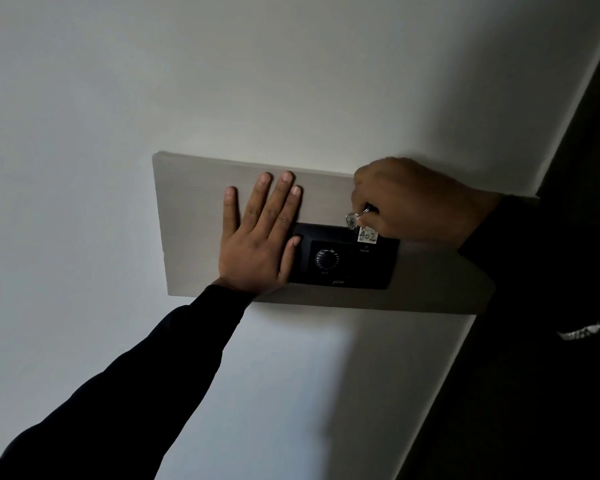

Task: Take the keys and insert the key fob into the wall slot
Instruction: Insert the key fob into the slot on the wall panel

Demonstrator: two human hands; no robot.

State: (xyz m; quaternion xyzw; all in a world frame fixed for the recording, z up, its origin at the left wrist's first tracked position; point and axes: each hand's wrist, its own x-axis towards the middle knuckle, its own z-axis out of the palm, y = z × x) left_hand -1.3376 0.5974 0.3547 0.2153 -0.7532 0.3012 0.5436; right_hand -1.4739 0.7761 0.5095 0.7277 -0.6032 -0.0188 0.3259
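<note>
We have one view only, head-worn, wide-angle, so nothing is shared with another view. It faces a pale wall (84,98) at arm's reach, tilted clockwise. The wood panel (194,202) with its black switch plate (368,268) sits centre frame. Both sleeves enter from lower left and right edge; a dark strip fills the right side.

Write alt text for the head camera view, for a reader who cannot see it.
A person's right hand holds a bunch of keys with a white tag at the top edge of a black wall panel. The left hand lies flat and open on the pale board around the panel, thumb on its left edge. The room is dim.
</note>
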